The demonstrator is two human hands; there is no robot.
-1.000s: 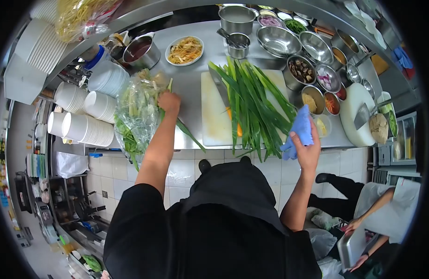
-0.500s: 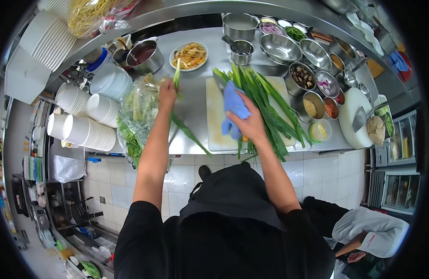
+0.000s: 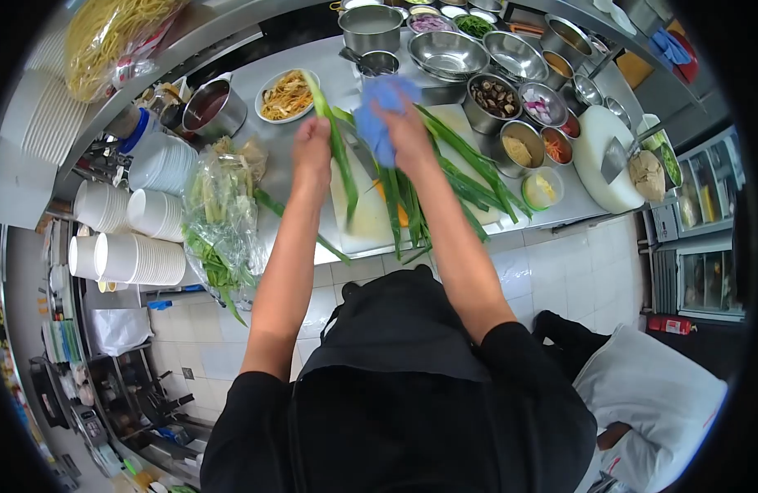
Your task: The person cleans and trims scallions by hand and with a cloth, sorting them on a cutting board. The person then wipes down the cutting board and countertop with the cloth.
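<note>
My left hand (image 3: 313,156) is closed at the edge of a green onion stalk (image 3: 339,144), whose pale end points up and away from me. A blue cloth (image 3: 382,115) is bunched in my right hand (image 3: 408,135), slightly blurred, above the far side of the white cutting board (image 3: 364,223). Long green onions (image 3: 461,177) lie across the board under and beside my right forearm. An orange-handled knife (image 3: 403,215) lies partly under them. Left of my left hand, a plastic bag of greens (image 3: 223,205) rests on the counter, with a loose green leaf (image 3: 325,246) nearby.
Stacked white bowls (image 3: 145,259) stand at the left. Behind are a pot of dark liquid (image 3: 214,108) and a plate of noodles (image 3: 287,97). Metal bowls and ingredient containers, one with mushrooms (image 3: 495,97), line the right. Another person (image 3: 654,398) is at the lower right.
My left hand has lifted a stalk and moved right. My right hand has carried the blue cloth left and farther over the counter. The other person has bent or turned at the lower right.
</note>
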